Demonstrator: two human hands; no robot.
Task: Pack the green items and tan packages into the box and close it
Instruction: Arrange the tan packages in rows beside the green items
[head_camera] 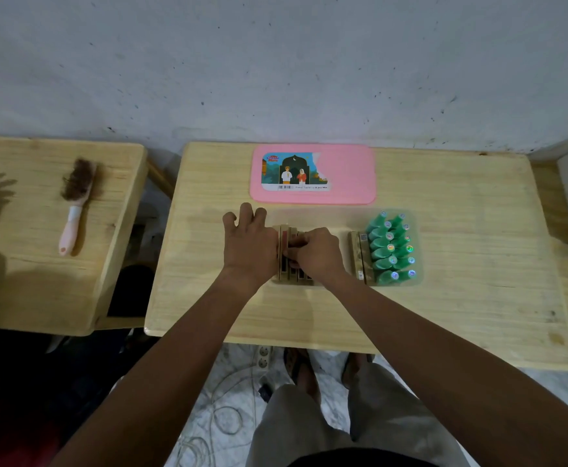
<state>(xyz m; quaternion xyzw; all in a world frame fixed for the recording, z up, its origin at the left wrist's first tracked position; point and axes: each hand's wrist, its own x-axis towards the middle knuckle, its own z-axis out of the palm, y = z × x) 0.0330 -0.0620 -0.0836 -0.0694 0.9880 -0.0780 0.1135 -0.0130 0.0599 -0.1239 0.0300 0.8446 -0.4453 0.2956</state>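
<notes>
- Two pale wooden surfaces: main table ahead, side table to the left.
- Clear plastic box mid-table, open-topped.
- Pink lid flat just beyond the box, printed label up.
- Green items packed in two rows at the box's right end.
- Tan packages on edge inside: two against the green items, more under the hands.
- Left hand spread, pressed against the leftmost package.
- Right hand curled, pinching a package.
- Pink-handled brush on the side table.

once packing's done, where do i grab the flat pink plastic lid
Probably its right short end, coming from the right: the flat pink plastic lid lies flat on the wooden table, its near edge crowded by the clear plastic box.
</notes>
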